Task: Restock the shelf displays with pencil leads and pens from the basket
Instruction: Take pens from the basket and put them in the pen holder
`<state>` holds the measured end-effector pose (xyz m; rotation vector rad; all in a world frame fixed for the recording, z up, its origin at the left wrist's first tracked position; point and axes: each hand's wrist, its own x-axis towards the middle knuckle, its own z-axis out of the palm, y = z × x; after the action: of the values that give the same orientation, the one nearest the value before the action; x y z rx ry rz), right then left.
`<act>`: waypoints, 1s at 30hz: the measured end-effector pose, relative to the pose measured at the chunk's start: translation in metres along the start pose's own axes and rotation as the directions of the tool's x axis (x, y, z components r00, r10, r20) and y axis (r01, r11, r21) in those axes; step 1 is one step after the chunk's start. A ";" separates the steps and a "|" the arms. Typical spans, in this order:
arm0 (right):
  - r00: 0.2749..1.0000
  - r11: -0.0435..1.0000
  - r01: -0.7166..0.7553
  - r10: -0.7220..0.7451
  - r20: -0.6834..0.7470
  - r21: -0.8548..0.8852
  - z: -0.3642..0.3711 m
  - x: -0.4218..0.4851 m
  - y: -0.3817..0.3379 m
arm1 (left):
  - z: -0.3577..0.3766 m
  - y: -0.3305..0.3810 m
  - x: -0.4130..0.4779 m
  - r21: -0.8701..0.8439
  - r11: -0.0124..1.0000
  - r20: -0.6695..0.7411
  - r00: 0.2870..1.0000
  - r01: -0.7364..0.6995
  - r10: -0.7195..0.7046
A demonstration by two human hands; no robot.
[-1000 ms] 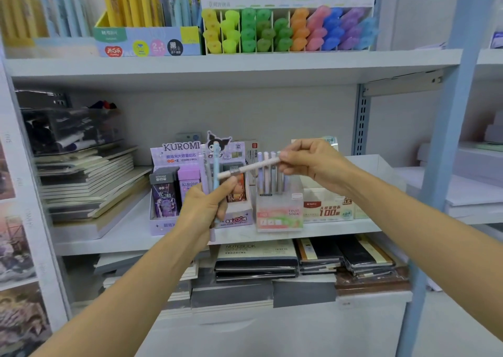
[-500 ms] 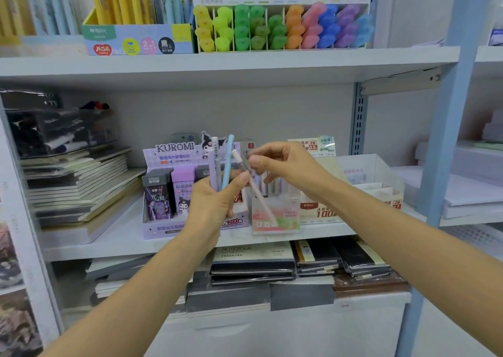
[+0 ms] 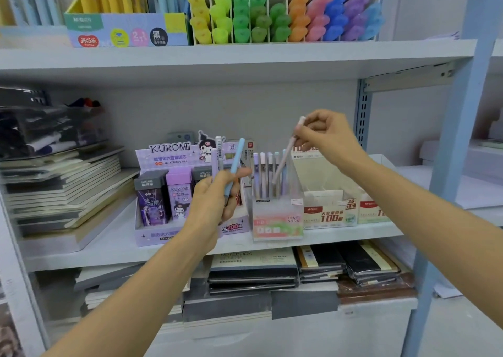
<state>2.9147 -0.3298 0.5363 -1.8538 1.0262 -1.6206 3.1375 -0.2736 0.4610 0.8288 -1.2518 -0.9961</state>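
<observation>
Your right hand (image 3: 326, 139) pinches a pale pink pen (image 3: 285, 158) by its upper end, over the clear Fruit Soda pen box (image 3: 277, 222).

The pink pen is tilted, its lower end down among the pens (image 3: 262, 174) standing upright in that box on the middle shelf (image 3: 109, 245). Your left hand (image 3: 215, 204) is in front of the Kuromi pencil-lead display (image 3: 168, 160), just left of the box. Its fingers are curled round a small bunch of pens: a light blue pen (image 3: 236, 158) leaning right and a white barcode-labelled pen (image 3: 218, 152) upright beside it. A cream pencil-lead carton (image 3: 329, 215) sits just right of the clear box.
</observation>
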 end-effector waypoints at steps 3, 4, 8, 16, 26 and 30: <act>1.000 0.991 -0.024 0.024 -0.003 -0.130 -0.003 -0.001 0.020 | 0.000 -0.006 0.001 0.032 0.999 -0.014 1.000 -0.008 0.009; 1.000 0.986 -0.021 0.021 0.001 -0.167 -0.002 -0.002 0.026 | 0.000 -0.008 0.001 0.037 0.999 -0.021 1.000 -0.009 0.010; 0.999 0.935 0.050 -0.041 0.033 -0.350 0.007 -0.003 0.042 | -0.001 -0.011 -0.002 0.025 0.999 -0.004 1.000 -0.021 0.021; 0.982 0.851 0.161 -0.086 0.171 -0.500 0.006 0.002 0.039 | -0.008 -0.010 -0.006 0.035 0.999 0.046 0.999 -0.016 0.014; 0.986 0.760 0.160 -0.148 0.072 -0.629 0.025 0.007 0.059 | -0.011 -0.009 -0.007 -0.011 0.999 0.081 0.995 0.051 -0.050; 0.992 0.769 0.125 -0.113 0.059 -0.626 0.024 0.003 0.049 | -0.012 -0.006 -0.010 0.017 0.997 0.074 0.995 0.072 -0.073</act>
<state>2.9273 -0.3656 0.4964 -2.3915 1.6233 -1.4153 3.1480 -0.2669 0.4497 0.8602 -1.3010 -1.0856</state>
